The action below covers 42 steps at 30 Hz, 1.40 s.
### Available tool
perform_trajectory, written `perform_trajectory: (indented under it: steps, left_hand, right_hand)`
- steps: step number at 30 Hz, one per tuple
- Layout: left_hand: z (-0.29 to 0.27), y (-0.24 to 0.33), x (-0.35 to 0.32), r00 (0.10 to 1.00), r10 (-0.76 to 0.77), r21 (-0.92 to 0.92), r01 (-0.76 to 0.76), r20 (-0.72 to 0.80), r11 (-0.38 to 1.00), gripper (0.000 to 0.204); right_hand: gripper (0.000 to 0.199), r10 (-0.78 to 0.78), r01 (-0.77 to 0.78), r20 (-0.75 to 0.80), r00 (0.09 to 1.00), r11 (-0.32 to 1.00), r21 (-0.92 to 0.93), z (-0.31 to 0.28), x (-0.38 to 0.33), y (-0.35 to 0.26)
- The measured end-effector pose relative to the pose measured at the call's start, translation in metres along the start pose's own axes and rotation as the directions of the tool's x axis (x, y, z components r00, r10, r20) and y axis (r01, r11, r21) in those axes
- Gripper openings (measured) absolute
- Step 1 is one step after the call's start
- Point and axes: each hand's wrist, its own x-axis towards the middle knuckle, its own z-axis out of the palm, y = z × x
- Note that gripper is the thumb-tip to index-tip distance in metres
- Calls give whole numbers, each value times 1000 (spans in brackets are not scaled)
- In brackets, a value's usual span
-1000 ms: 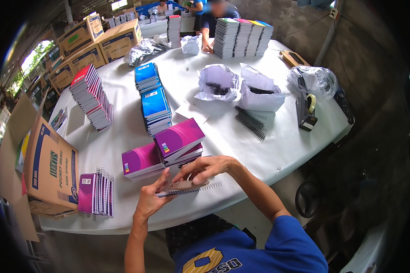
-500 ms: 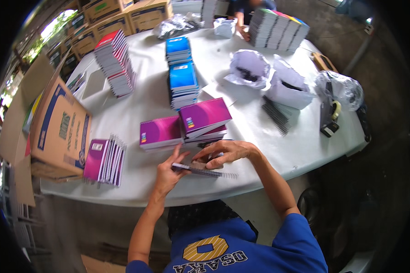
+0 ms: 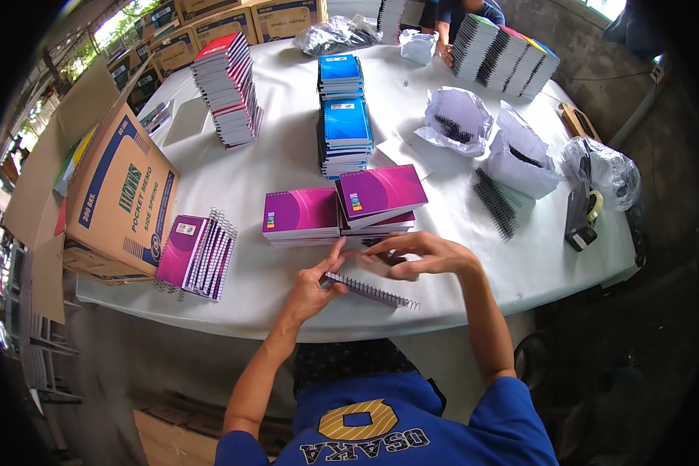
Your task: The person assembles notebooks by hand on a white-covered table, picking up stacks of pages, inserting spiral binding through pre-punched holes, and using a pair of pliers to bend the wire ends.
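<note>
While the purple notebook stacks (image 3: 342,213) sit where they were a second ago, the left hand (image 3: 312,289) has lowered the spiral-bound pad (image 3: 373,291) onto the white table (image 3: 287,167) edge, fingers pinching its end; the right hand (image 3: 419,256) arches over it, fingertips pressing the coil, seating the binding.

Large brown carton (image 3: 120,206) with blue stripe lying on side, overhanging table's (image 3: 287,163) left edge. More brown cartons (image 3: 233,23) sitting past far-left corner. Clear plastic bag (image 3: 335,35) lying at far edge. Two white paper wrappers (image 3: 493,136) lying open near right edge; clear bag (image 3: 602,167) bulging at right edge. Small white labels (image 3: 355,202) showing on purple notebook covers.
</note>
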Motion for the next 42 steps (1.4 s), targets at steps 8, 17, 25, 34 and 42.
perform_trajectory:
  steps: [8, 17, 25, 34, 42]
  left_hand:
    - [-15, 11, 4, 970, 61, -155, -24, 237, 988, 63]
    - [-35, 23, -53, 955, 203, 85, -189, -218, 978, 55]
    - [25, 5, -80, 971, 237, 869, -83, -40, 488, 68]
    - [41, 3, -67, 976, 218, 919, -66, -23, 389, 69]
    - [36, -3, -70, 951, 261, 871, 20, -169, 492, 66]
  right_hand:
    - [50, -106, -441, -603, 791, 584, -681, -7, -72, 57]
    - [78, -13, -396, -577, 816, 715, -576, 36, -51, 56]
    - [52, -187, -691, -726, 662, 225, -687, 14, -86, 67]
    - [66, -223, -464, -649, 727, 537, -705, 87, -6, 90]
    - [47, -17, -377, -600, 800, 764, -524, 134, -31, 9]
